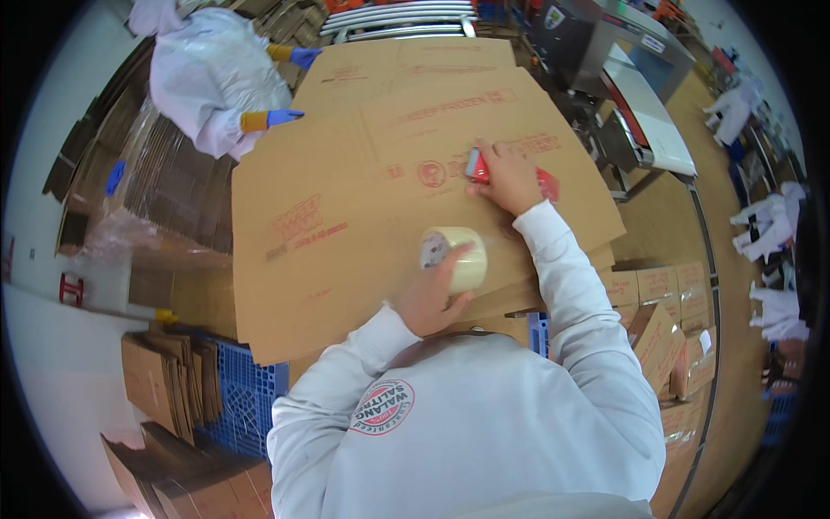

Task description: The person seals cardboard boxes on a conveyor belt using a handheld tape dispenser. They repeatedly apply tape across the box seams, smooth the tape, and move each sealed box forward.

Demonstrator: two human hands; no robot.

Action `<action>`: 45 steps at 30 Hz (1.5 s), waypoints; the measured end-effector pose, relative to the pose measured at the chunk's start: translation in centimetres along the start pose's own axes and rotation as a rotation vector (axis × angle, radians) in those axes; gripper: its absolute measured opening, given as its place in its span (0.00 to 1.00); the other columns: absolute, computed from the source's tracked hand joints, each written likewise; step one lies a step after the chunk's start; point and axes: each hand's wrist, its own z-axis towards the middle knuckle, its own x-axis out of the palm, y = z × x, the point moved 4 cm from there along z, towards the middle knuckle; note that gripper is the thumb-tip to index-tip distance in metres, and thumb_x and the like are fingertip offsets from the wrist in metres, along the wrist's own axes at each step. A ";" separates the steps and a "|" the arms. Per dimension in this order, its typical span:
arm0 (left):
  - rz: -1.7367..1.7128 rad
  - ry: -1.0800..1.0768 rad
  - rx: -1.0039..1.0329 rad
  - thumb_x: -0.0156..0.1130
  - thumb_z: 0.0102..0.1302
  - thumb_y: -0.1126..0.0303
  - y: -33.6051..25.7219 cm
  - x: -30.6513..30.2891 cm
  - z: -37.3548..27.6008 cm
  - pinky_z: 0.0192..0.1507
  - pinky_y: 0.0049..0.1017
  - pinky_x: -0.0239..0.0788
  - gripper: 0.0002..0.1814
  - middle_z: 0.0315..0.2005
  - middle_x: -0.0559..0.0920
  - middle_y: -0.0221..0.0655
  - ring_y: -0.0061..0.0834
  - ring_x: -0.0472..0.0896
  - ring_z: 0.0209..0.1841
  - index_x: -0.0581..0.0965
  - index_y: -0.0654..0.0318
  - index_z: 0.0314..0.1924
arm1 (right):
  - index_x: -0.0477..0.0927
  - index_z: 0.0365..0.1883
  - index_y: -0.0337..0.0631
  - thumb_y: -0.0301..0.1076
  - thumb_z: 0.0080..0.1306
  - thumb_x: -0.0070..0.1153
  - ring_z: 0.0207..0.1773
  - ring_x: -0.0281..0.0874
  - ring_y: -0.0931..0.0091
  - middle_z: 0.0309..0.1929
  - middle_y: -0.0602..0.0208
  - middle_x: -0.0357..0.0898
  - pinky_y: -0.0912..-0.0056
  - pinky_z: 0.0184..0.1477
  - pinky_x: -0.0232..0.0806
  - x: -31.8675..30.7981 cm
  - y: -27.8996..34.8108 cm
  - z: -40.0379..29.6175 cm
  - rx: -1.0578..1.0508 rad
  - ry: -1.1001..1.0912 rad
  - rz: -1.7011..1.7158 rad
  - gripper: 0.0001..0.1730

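My left hand [431, 295] grips a wide roll of clear packing tape [468, 263], held close over the near part of a flat cardboard sheet. Farther out and to the right, my right hand [509, 175] is closed around a red tape dispenser [478, 167]. Part of the dispenser is hidden by my fingers, and a red end shows past the wrist. Beneath both hands lies the printed flattened carton [363, 214], on top of other flat cardboard sheets [415, 55].
A co-worker [214, 78] in white, wearing blue gloves, stands at the far left of the sheets. Wrapped cardboard stacks [168, 175] and a blue plastic pallet [249, 373] are on the left. A conveyor [655, 123] stands at right, above packed cartons [668, 337]. Metal rollers [399, 19] lie beyond.
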 end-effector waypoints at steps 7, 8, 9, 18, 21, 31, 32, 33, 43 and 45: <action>-1.113 -0.541 -0.035 0.57 0.55 0.79 0.9 -6.4 -6.6 0.39 0.39 0.77 0.44 0.54 0.68 0.46 0.37 0.78 0.44 0.46 0.48 0.67 | 0.58 0.65 0.42 0.46 0.50 0.66 0.63 0.60 0.69 0.59 0.61 0.66 0.66 0.62 0.52 -1.7 10.0 -0.3 -0.173 0.188 1.125 0.48; -1.102 -0.560 -0.018 0.56 0.54 0.80 0.7 -6.7 -7.1 0.38 0.40 0.78 0.43 0.54 0.68 0.46 0.36 0.77 0.45 0.47 0.48 0.66 | 0.63 0.61 0.41 0.43 0.52 0.65 0.58 0.64 0.71 0.55 0.62 0.69 0.68 0.58 0.56 -2.1 12.9 -0.9 -0.240 0.287 1.117 0.40; -1.039 -0.577 -0.036 0.57 0.54 0.80 0.7 -6.8 -7.6 0.39 0.40 0.78 0.44 0.54 0.68 0.46 0.37 0.77 0.46 0.46 0.47 0.67 | 0.69 0.57 0.40 0.39 0.54 0.64 0.53 0.68 0.74 0.50 0.64 0.72 0.70 0.54 0.60 -2.0 15.6 -1.5 -0.314 0.385 1.109 0.33; -1.128 -0.498 -0.183 0.62 0.53 0.78 -0.9 -10.4 -12.7 0.49 0.43 0.72 0.61 0.61 0.60 0.44 0.46 0.75 0.52 0.24 0.40 0.67 | 0.75 0.27 0.37 0.30 0.56 0.59 0.30 0.71 0.79 0.24 0.68 0.75 0.73 0.35 0.66 10.5 23.0 2.7 -0.355 0.512 1.184 0.07; -1.063 -0.390 -0.210 0.61 0.55 0.75 -1.1 -11.4 -13.5 0.49 0.43 0.72 0.60 0.59 0.62 0.48 0.47 0.76 0.49 0.22 0.44 0.66 | 0.76 0.29 0.40 0.34 0.55 0.59 0.39 0.76 0.68 0.27 0.66 0.77 0.67 0.40 0.66 12.5 24.7 12.0 -0.299 0.331 1.017 0.08; -1.139 -0.501 -0.649 0.59 0.55 0.60 5.9 -10.8 -14.2 0.41 0.34 0.73 0.45 0.48 0.72 0.53 0.43 0.79 0.43 0.47 0.60 0.68 | 0.79 0.37 0.44 0.35 0.54 0.62 0.44 0.76 0.66 0.36 0.59 0.79 0.64 0.44 0.69 21.8 26.8 16.6 -0.142 0.047 0.594 0.12; -1.145 -0.539 -0.659 0.59 0.54 0.61 6.0 -10.7 -14.7 0.41 0.34 0.73 0.45 0.48 0.73 0.52 0.42 0.79 0.44 0.48 0.60 0.68 | 0.79 0.39 0.43 0.33 0.55 0.61 0.42 0.77 0.66 0.38 0.58 0.79 0.66 0.42 0.70 21.8 28.0 16.9 -0.008 0.325 0.881 0.13; -1.151 -0.570 -0.654 0.57 0.54 0.64 6.1 -10.7 -14.7 0.43 0.33 0.72 0.41 0.46 0.74 0.51 0.41 0.78 0.45 0.51 0.62 0.65 | 0.78 0.41 0.42 0.31 0.55 0.60 0.40 0.78 0.67 0.39 0.57 0.78 0.68 0.41 0.71 21.8 28.3 17.1 0.145 0.589 1.149 0.14; -1.145 -0.540 -0.766 0.55 0.57 0.59 6.4 -11.4 -13.6 0.44 0.30 0.73 0.34 0.47 0.75 0.49 0.37 0.78 0.46 0.60 0.67 0.61 | 0.70 0.54 0.33 0.30 0.60 0.58 0.56 0.70 0.71 0.52 0.57 0.73 0.70 0.57 0.63 17.6 26.5 1.0 -0.396 1.283 1.458 0.24; -1.208 -0.527 -0.790 0.54 0.59 0.61 6.7 -11.4 -13.7 0.44 0.31 0.73 0.31 0.47 0.76 0.48 0.37 0.78 0.46 0.61 0.68 0.60 | 0.59 0.63 0.34 0.34 0.59 0.59 0.66 0.58 0.64 0.63 0.50 0.60 0.65 0.65 0.53 13.4 23.3 -0.5 -0.620 0.784 1.045 0.36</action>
